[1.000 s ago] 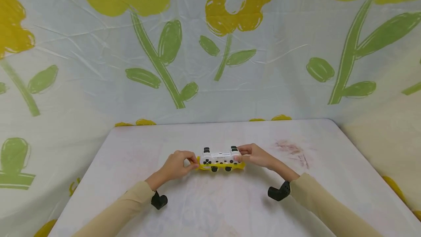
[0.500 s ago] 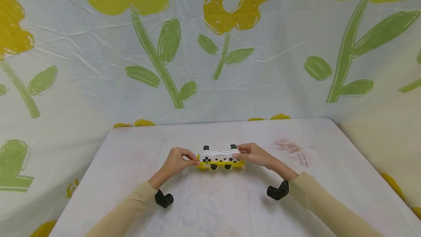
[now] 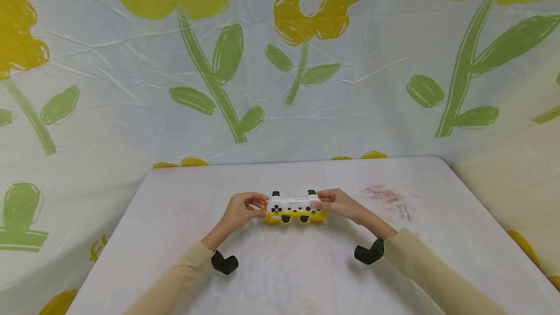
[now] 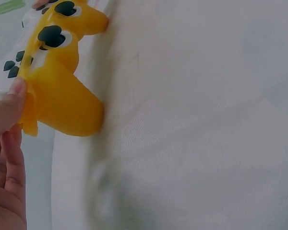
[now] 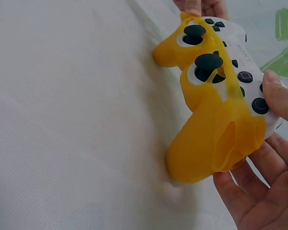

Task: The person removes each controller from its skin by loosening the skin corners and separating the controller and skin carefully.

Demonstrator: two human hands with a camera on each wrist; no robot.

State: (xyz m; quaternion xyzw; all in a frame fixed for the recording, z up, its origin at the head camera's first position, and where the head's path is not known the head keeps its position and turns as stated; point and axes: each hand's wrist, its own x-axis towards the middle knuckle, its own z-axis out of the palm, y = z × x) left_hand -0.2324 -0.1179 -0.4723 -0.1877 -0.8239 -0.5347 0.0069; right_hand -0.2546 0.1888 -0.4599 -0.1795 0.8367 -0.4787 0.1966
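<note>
A white game controller (image 3: pixel 294 203) with black buttons is held slightly above the table. Its two grips and thumbstick area sit inside a yellow silicone sleeve (image 5: pixel 194 143), while the button face and top edge are bare white. At the controller's left end my left hand (image 3: pixel 242 208) pinches the sleeve's edge, thumb in front, as the left wrist view shows with the thumb (image 4: pixel 12 103) on a yellow flap. My right hand (image 3: pixel 341 203) holds the right end, thumb over the round-button side and fingers behind. Near that hand the sleeve's edge is folded and bunched.
A table (image 3: pixel 297 266) with a pale cloth lies below, with reddish marks (image 3: pixel 389 198) at the right. A flower-printed curtain (image 3: pixel 350 101) rises behind it and at both sides. Black devices are worn at the left wrist (image 3: pixel 224 262) and right wrist (image 3: pixel 369 252).
My left hand has shifted up and right, its fingers now reaching over the controller's left end. The controller and sleeve have risen slightly. My right hand keeps nearly the same hold.
</note>
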